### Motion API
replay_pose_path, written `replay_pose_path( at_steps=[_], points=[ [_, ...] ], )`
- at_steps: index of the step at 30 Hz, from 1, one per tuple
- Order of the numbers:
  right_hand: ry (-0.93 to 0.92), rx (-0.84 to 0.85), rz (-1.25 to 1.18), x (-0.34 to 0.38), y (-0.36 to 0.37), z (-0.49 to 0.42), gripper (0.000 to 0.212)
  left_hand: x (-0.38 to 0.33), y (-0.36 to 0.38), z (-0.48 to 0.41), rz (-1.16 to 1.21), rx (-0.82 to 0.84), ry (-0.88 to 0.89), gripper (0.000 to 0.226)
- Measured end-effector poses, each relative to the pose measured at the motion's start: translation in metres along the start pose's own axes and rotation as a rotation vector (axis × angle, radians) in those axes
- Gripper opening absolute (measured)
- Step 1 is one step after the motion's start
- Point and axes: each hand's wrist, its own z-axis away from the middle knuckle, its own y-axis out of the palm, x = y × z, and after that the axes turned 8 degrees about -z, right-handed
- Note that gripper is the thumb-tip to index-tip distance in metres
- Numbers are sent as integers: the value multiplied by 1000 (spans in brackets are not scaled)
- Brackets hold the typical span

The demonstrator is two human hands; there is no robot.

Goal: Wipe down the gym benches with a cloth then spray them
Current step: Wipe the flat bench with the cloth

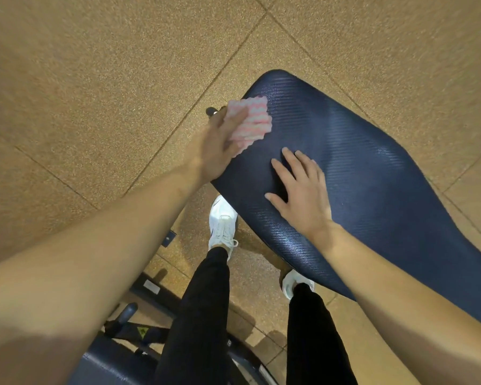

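A dark blue padded gym bench runs from the upper middle toward the lower right. A pink and white ribbed cloth lies pressed on the bench's left edge near its far end. My left hand holds the cloth down, palm over its near side. Flat on the pad, fingers spread, rests my right hand, a little nearer to me than the cloth and holding nothing. No spray bottle is in view.
The floor is tan speckled rubber tile. My white shoes and black trousers stand beside the bench's near edge. A dark metal frame with a handle and another pad sits at the lower left.
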Motion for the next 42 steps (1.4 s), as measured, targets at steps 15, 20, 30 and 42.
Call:
replay_pose_path(
  at_steps=[15, 20, 30, 42],
  points=[
    [-22, 130, 72, -21, 9, 89, 70, -33, 46, 73, 325, -252, -582, 78],
    [-67, 155, 46, -36, 8, 101, 72, -72, 77, 88, 536, -271, -840, 88],
    [-116, 164, 13, -76, 14, 165, 81, -105, 119, 127, 444, -34, -897, 30],
    [-109, 209, -12, -108, 1, 209, 76, -138, 149, 160, 573, -21, -885, 25]
  ],
)
